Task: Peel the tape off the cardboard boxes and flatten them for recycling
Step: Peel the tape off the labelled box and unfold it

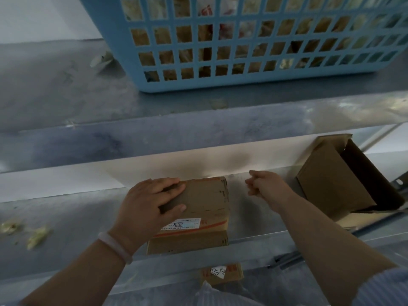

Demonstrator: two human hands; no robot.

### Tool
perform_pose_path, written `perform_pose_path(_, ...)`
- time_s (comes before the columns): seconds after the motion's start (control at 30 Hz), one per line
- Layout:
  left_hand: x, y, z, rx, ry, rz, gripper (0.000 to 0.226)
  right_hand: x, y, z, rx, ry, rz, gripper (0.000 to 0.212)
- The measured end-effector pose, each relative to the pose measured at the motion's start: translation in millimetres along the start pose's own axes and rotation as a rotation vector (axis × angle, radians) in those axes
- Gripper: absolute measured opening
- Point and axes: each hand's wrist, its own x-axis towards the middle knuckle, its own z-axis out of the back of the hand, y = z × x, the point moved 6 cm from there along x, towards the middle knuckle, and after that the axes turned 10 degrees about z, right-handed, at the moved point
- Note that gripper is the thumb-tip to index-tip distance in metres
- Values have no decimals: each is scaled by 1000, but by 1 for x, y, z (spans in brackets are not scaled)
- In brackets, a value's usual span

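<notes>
The small cardboard box (205, 195) sits on the metal bench (66, 217) right in front of the person, closed, printed label (181, 224) facing up; the left hand (150, 202) lies spread across its top with the fingers fairly straight, pressing it down rather than gripping it. The right hand (267, 184) hovers just beside the box's right edge, apart from it, fingers curled in; whether it pinches a strip of clear tape or nothing at all I cannot tell from here.

To my eye this is the peeling step, and the box looks far from flattened; the left hand should keep its weight on the top so the box does not slide, while the right finds a tape end at the edge and pulls low and slow along the seam (a sharp upward yank would likely tear the cardboard face). A second, open box (331, 184) lies tipped on its side well to the right; tape scraps (37, 236) litter the bench at the left, and a blue basket (220, 85) stands behind.
</notes>
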Motion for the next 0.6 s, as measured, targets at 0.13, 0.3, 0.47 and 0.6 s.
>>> perform_pose_path(0.13, 0, -1, 1, -1, 9, 3, 50, -2, 2, 4, -36, -23, 104, 42)
perform_pose_path(0.3, 0, -2, 2, -1, 13, 2, 50, 0, 9, 14, -614, -34, 210, 30)
perform_pose_path(0.47, 1, -3, 3, -4, 23, 10, 51, -4, 16, 21, -805, -45, 285, 24)
perform_pose_path(0.6, 2, -1, 4, -29, 38, 21, 55, -7, 12, 30, -656, -132, 284, 17)
